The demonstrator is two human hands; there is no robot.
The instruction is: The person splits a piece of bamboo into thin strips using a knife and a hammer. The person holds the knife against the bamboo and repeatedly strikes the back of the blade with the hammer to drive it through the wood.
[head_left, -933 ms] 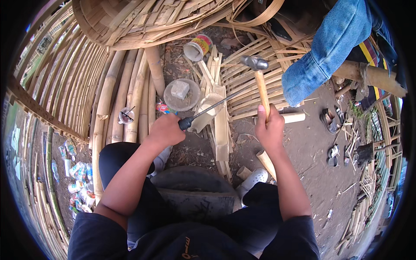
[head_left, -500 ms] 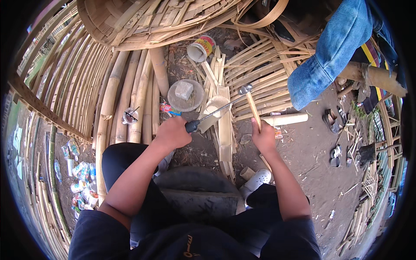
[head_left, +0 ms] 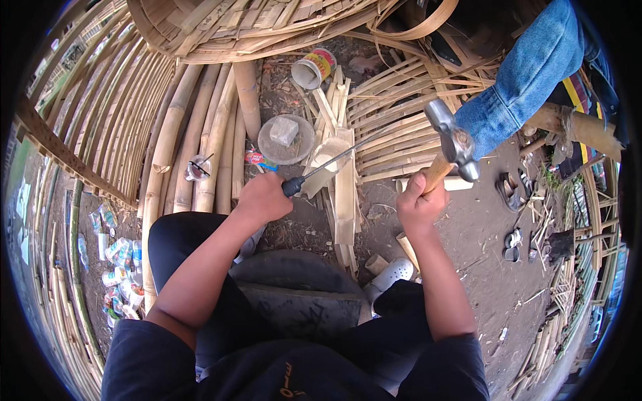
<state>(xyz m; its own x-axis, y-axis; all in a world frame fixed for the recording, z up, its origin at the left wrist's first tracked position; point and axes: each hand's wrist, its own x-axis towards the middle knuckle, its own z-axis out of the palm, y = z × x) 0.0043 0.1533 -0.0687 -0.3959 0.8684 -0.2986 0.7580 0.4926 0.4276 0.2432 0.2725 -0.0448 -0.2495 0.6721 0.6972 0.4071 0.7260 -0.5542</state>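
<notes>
My left hand (head_left: 264, 199) is closed round the black handle of a long, thin metal tool (head_left: 328, 162). Whether it is a blade or a rod I cannot tell. Its shaft slants up to the right across a pale, short bamboo piece (head_left: 328, 158) that lies over a split bamboo length (head_left: 346, 190). My right hand (head_left: 422, 206) grips the wooden handle of a hammer (head_left: 453, 142). The hammer's metal head is raised, apart from the tool's far end.
A stone block (head_left: 284, 131) rests on a round grey slab (head_left: 294, 154). Bamboo poles (head_left: 221, 144) lie to the left, with a glass (head_left: 198, 167) on them. A woven bamboo basket (head_left: 267, 40) stands at the far side. Another person's denim-covered limb (head_left: 518, 87) reaches in from upper right.
The hammer has come up and to the right, away from the tool's far end. My left hand keeps its hold and has shifted slightly.
</notes>
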